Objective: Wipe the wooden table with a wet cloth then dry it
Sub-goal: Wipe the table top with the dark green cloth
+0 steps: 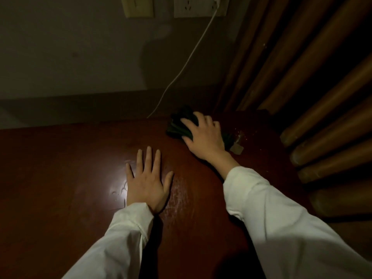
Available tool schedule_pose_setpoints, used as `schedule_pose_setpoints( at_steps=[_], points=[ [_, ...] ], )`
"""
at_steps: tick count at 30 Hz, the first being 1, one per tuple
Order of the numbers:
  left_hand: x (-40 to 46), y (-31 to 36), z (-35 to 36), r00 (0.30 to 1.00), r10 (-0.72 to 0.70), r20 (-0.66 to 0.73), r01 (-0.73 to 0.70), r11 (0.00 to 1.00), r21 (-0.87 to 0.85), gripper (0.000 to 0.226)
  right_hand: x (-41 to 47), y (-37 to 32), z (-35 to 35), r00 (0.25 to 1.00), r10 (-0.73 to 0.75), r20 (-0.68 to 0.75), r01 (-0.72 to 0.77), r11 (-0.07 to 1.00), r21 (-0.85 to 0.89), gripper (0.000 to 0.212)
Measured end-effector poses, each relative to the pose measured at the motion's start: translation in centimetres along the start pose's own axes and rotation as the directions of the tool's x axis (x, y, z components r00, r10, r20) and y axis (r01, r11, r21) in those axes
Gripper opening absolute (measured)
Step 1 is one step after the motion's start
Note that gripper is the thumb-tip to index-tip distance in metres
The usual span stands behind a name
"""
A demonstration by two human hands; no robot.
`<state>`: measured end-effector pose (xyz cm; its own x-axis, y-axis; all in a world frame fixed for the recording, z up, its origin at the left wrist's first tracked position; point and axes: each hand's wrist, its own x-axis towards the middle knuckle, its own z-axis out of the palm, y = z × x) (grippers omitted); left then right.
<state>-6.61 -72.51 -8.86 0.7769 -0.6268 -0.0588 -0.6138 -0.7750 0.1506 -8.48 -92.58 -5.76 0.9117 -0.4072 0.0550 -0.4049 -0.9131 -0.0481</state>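
Left hand lies flat, fingers spread, on the dark wooden desk. Right hand, ahead and to its right, grips a bunched dark cloth pressed against the desk near its far edge. A white cable hangs beyond the cloth.

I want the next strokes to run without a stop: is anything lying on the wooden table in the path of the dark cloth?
The left hand lies flat on the dark red wooden table, nearer than the dark bunched cloth under the right hand. Pale crumbs lie right of the cloth. Nothing else visible.
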Motion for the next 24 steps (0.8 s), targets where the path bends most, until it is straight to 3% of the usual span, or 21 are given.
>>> schedule_pose_setpoints(
  at_steps=[5, 7, 10, 13, 16, 18, 21, 24],
  points=[
    [0.0, 0.0, 0.2, 1.000, -0.004, -0.020, 0.004, 1.000, -0.003, 0.068, 2.3, -1.3, -0.1, 0.938, 0.346, 0.008, -0.346, 0.936, 0.059, 0.057],
    [0.0, -0.1, 0.4, 1.000, -0.004, -0.027, 0.004, 1.000, 0.000, 0.067, 0.4, -2.7, -0.1, 0.925, 0.381, -0.012, -0.379, 0.923, 0.067, 0.057],
    [0.1, -0.2, 0.6, 1.000, -0.008, -0.029, 0.008, 1.000, -0.006, 0.067, -3.6, -4.6, -0.1, 0.987, 0.162, -0.021, -0.162, 0.986, 0.028, 0.056],
    [0.0, -0.1, 0.6, 1.000, 0.002, -0.019, -0.002, 1.000, -0.009, 0.066, -6.5, -4.2, 0.2, 0.999, -0.039, -0.020, 0.039, 0.999, 0.022, 0.056],
    [0.0, -0.1, 0.3, 1.000, 0.002, -0.009, -0.003, 1.000, -0.018, 0.068, -5.3, -0.9, -0.2, 0.997, -0.073, 0.040, 0.073, 0.997, -0.002, 0.057],
    [-0.1, -0.1, 0.2, 1.000, -0.002, 0.009, 0.002, 1.000, -0.006, 0.068, -3.5, 2.4, -0.3, 0.986, 0.162, 0.040, -0.161, 0.987, -0.016, 0.056],
    [-0.1, -0.1, 0.0, 1.000, -0.009, 0.001, 0.009, 1.000, -0.013, 0.068, -1.3, 5.5, -0.7, 0.826, 0.563, 0.025, -0.564, 0.825, 0.038, 0.058],
    [0.0, -0.2, 0.2, 1.000, -0.009, 0.004, 0.009, 1.000, -0.014, 0.069, -0.7, 3.0, -0.7, 0.710, 0.702, 0.055, -0.704, 0.709, 0.036, 0.063]
  ],
)
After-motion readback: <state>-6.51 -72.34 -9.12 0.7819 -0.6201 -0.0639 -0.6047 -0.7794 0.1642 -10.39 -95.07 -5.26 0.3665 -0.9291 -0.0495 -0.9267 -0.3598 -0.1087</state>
